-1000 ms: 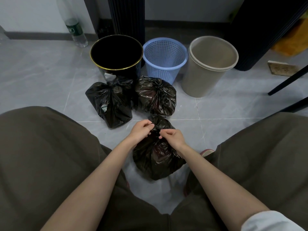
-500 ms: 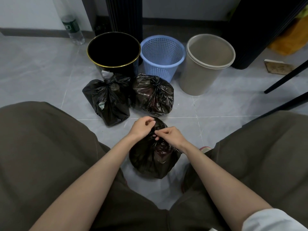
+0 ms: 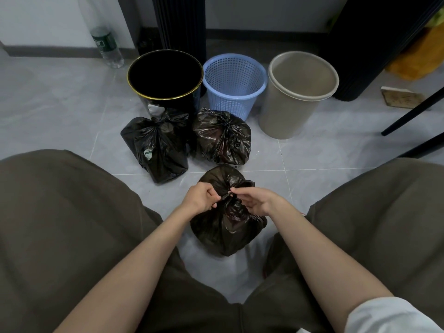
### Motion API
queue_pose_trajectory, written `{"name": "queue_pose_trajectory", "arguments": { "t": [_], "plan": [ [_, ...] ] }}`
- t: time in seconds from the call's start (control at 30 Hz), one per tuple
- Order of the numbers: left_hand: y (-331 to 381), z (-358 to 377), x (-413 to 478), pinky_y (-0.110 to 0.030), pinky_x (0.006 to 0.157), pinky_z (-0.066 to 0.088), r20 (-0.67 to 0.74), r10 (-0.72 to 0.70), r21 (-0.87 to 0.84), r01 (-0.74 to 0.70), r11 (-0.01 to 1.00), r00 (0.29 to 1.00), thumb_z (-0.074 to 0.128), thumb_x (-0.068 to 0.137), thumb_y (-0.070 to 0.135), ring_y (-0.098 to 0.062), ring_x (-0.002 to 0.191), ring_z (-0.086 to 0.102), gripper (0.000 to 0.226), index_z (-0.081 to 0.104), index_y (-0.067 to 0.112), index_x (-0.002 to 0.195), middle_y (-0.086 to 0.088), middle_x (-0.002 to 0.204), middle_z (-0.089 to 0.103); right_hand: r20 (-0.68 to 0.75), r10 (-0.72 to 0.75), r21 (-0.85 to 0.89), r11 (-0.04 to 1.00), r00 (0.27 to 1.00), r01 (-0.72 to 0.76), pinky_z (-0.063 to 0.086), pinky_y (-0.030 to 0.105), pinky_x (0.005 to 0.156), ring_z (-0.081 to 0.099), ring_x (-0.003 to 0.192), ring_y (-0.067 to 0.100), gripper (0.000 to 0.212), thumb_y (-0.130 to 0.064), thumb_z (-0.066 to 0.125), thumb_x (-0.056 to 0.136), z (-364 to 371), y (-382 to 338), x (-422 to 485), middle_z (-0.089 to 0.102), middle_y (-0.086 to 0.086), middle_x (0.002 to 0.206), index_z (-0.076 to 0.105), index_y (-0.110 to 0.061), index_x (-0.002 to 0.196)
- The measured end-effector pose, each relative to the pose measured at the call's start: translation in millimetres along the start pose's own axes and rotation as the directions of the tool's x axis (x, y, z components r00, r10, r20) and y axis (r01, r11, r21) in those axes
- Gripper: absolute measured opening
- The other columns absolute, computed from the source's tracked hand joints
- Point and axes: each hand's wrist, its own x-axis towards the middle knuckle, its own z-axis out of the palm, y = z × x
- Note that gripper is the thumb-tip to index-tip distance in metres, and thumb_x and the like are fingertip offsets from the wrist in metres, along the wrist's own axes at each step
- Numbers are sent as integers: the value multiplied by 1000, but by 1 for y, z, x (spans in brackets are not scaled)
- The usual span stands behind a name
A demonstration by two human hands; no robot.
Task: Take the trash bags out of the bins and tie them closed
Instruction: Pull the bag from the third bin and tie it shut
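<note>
Left hand [image 3: 200,199] and right hand [image 3: 255,203] now drawn slightly apart, each pinching the nearest bag's [image 3: 225,227] twisted neck between them.

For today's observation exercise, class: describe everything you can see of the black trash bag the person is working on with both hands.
The nearest trash bag is thin, glossy, crinkled black plastic, bulging with hidden contents. It sits upright on the grey tiled floor between the person's knees, out of any bin. Its neck is gathered into a twisted bunch on top. The left hand and right hand each pinch a strand of that bunch. It stands apart from the two tied bags behind it.
</note>
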Motion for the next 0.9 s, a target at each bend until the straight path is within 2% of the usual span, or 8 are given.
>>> {"name": "queue_pose_trajectory", "arguments": {
  "t": [0.13,0.27,0.43,0.53,0.63,0.7,0.8,0.9],
  "plan": [
    [-7,4,1,-27,69,50,11,-15,8,15,1000,1000,64,88,20,-6,56,56,18,56,19,71,6,61,62,1,-92,-80,993,996,92,46,21,86,63,96,9,19,-6,76,76,-2,0,1,71,-4,94,70,-14,92],
    [-12,6,0,-29,75,51,24,-26,27,26,999,999,63,88,20,-5,59,56,17,56,19,73,7,62,62,-35,-212,-240,950,977,197,52,26,87,65,81,6,19,-5,79,73,0,1,-2,71,-5,81,73,-11,90],
    [-8,5,-1,-27,79,48,61,11,89,-16,996,998,61,89,20,-9,70,59,18,55,21,72,5,67,64,1,-552,-629,648,834,429,54,30,88,69,85,15,17,-9,83,67,2,0,-2,75,3,85,77,-13,83],
    [-3,1,1,-28,81,49,136,-12,106,-2,994,991,61,89,20,-9,72,60,18,54,21,72,7,66,63,83,-638,-746,470,765,473,50,18,82,65,75,4,12,-8,81,69,5,-3,-8,75,1,85,77,-14,79],
    [0,-9,2,-31,84,52,220,-47,166,10,986,974,60,90,22,-14,77,61,12,58,19,78,5,75,64,149,-679,-786,359,719,503,50,19,81,64,74,4,10,-5,76,73,8,-3,-15,74,-2,80,77,-14,75],
    [5,-18,4,-31,85,51,144,15,299,-58,952,989,56,91,24,-16,88,62,9,63,20,87,4,88,65,177,-705,-835,261,686,484,52,24,82,66,78,8,17,-2,69,75,7,-3,-17,73,-4,80,76,-18,73],
    [16,-28,9,-36,88,48,-97,268,375,-214,902,958,48,93,20,-21,104,57,17,59,21,105,0,108,61,208,-745,-874,149,634,462,51,28,83,67,81,14,22,0,64,77,8,0,-23,73,-4,82,74,-19,75],
    [26,-31,18,-42,103,38,-9,490,483,-426,765,871,45,91,10,-24,128,33,46,44,27,133,3,143,37,248,-806,-882,43,538,470,50,31,80,67,82,20,23,1,62,77,14,2,-28,73,-1,83,72,-20,78]
  ]
}}
